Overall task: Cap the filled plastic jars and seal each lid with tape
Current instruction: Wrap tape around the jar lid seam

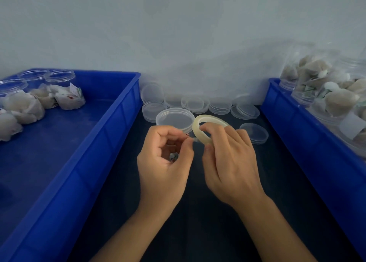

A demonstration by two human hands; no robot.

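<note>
Both forearms reach in from the lower edge and meet over the dark surface (198, 212) between two blue bins. The left hand (164, 162) is turned thumb-up, its fingers curled into a loose ring, with thumb and forefinger pinched together on what seems to be the free end of the tape; that strip is thin and blurred, so the contact is hard to confirm. The right hand (231, 162) lies knuckles-up, fingers hooked through and around the near side of the tape roll (200, 121), which stands tilted on edge above the surface. So each grip is closed: the right on the roll, the left apparently on the tape's end.

A capped jar (175, 119) sits just beyond the left hand, partly hidden by its fingers and touching or nearly touching the roll. Behind it, loose clear lids (219, 104) lie stacked in a row along the pale wall, and a single lid (254, 132) rests just right of the right hand.

The left bin (111, 123) walls the working strip on one side and holds open filled jars (59, 77) at its far corner. The right bin (297, 135) closes the other side, piled with filled jars (326, 95). Open surface runs toward the near edge.
</note>
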